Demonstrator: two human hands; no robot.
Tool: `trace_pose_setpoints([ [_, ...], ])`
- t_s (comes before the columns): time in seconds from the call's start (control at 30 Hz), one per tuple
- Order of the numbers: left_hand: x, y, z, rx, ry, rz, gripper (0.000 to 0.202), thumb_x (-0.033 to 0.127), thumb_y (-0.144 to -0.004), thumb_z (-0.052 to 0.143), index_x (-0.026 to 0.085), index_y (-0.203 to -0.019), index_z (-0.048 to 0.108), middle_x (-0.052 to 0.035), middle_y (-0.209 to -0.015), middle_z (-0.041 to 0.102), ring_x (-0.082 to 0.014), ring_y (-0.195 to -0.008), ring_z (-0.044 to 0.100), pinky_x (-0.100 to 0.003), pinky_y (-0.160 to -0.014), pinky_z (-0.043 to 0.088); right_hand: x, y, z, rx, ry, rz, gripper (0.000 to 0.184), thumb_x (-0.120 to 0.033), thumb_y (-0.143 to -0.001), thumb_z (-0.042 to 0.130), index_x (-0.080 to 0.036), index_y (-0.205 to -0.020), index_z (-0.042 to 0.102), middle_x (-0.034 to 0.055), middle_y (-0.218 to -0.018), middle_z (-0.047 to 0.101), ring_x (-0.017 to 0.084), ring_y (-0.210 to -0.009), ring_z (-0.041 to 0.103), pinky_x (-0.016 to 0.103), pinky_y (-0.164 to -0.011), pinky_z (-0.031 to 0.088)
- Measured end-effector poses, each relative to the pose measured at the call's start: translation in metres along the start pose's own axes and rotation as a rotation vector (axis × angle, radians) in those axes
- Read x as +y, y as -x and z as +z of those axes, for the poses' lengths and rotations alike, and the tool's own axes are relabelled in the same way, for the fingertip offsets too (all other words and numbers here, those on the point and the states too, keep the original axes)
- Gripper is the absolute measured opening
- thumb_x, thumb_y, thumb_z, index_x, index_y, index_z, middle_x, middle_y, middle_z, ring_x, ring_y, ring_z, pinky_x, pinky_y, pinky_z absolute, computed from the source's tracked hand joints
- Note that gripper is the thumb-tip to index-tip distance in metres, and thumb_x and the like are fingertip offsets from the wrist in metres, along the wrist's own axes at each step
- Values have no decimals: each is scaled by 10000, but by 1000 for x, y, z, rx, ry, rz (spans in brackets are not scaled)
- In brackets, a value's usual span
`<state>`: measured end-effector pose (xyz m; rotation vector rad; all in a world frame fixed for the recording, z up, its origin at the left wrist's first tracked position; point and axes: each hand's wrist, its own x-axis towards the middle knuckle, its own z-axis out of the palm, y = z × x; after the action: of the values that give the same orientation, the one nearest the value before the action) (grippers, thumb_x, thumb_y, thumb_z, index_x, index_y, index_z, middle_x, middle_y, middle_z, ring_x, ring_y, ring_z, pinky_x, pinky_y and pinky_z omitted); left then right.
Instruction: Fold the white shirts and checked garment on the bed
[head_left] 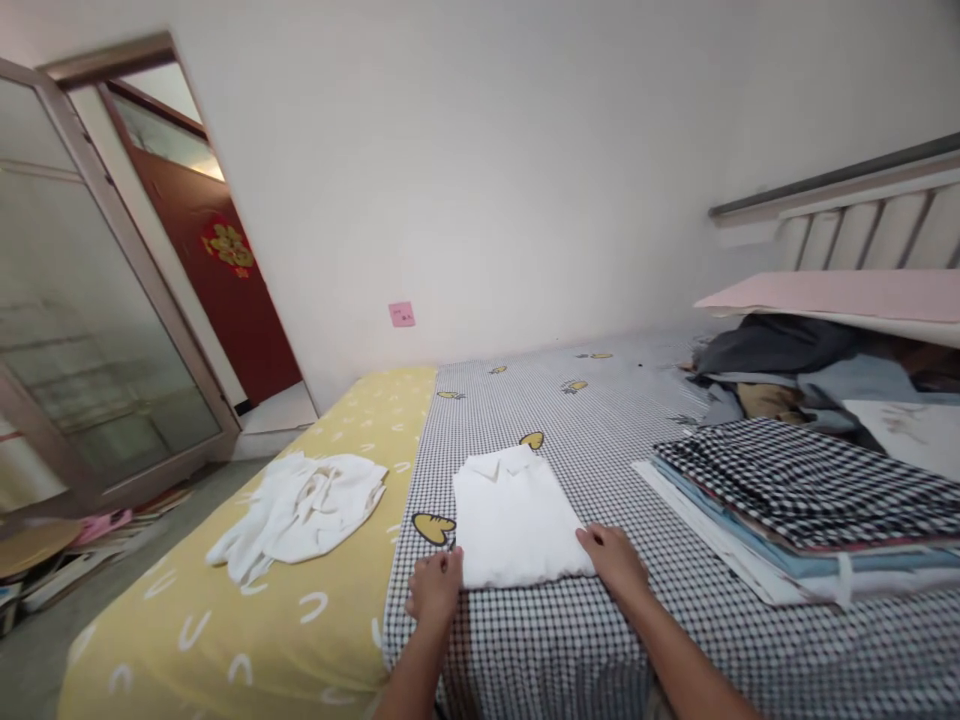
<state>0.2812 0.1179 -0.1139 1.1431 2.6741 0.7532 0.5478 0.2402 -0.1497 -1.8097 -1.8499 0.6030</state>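
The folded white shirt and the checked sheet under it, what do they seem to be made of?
Folded white shirt: thin woven cloth, probably cotton or a blend; matte, with a crisp collar and sharp fold edges. Checked sheet: soft woven fabric, likely cotton; matte, lying in shallow wrinkles, with printed yellow motifs. Exact fibre cannot be told.

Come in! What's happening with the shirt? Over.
Left hand, right hand at near corners of white shirt. Shirt folded, flat on checked sheet. Nothing blocking.

Plain white wall (525, 150), red door (240, 310) beyond glass sliding panel (82, 350), grey floor (45, 650), padded headboard (870, 235), checked bed (570, 640)
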Motion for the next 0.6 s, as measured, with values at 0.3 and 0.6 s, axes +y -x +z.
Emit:
trace_pose_setpoints([
  [0.3, 4, 15, -2, -65, 52, 26, 300, 373, -912, 507, 217, -781, 727, -55, -1367, 635, -253, -1206, 596, -380, -942, 476, 1, 12, -7, 9, 128, -157, 286, -321, -950, 456, -192, -802, 665, 111, -1070, 635, 219, -991, 598, 323, -864, 437],
  [0.6, 1, 20, -14, 91, 20, 29, 308, 346, -949, 472, 161, -1101, 666, -164, -1335, 610, -292, -1210, 580, -452, -934, 490, -12, 12, -26, 166, 196, -79, 549, -246, -887, 472, -231, -1436, 474, 159, -1463, 479, 325, -1242, 524, 516, -956, 442],
])
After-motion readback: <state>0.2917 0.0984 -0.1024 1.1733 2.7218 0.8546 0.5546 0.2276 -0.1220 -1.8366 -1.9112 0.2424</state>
